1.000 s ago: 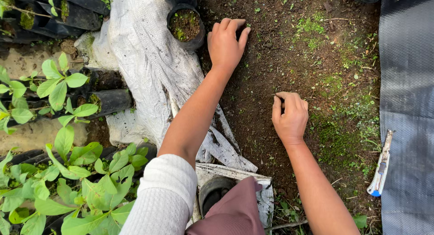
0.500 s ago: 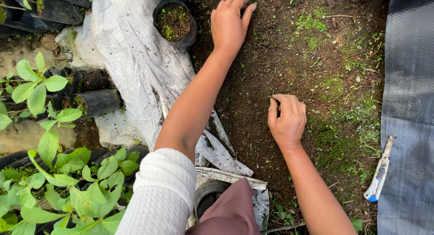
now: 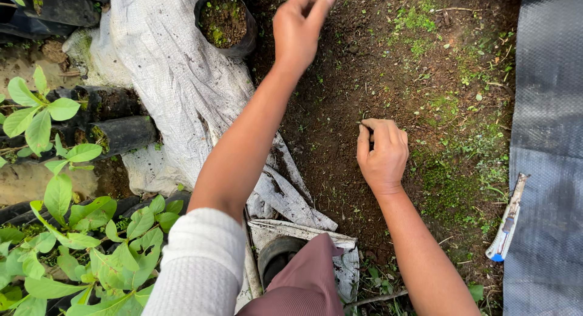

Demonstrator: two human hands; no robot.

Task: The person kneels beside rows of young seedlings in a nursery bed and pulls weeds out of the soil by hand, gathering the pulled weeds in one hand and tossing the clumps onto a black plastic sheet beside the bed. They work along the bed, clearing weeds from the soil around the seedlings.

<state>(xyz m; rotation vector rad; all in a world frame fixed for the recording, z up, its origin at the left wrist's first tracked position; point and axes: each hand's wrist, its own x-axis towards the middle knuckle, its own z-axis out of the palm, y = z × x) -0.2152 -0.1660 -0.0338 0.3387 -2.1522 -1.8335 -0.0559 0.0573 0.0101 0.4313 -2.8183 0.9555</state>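
Hands: two are counted, a left hand [image 3: 300,24] and a right hand [image 3: 382,155].
Soil-filled black pot standing upright: one [image 3: 223,21].
Black nursery bags lying on their sides: at least two are seen [image 3: 121,132]; more are hidden by leaves.
White woven sack: one [image 3: 176,79].
Dark ground sheet: one [image 3: 546,140].
Slim blue-tipped tool: one [image 3: 507,225].
Leafy seedlings: several [image 3: 91,243]; an exact count cannot be made.

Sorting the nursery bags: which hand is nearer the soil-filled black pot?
Left. The left hand hovers just right of the black pot; the right hand rests on soil farther away.
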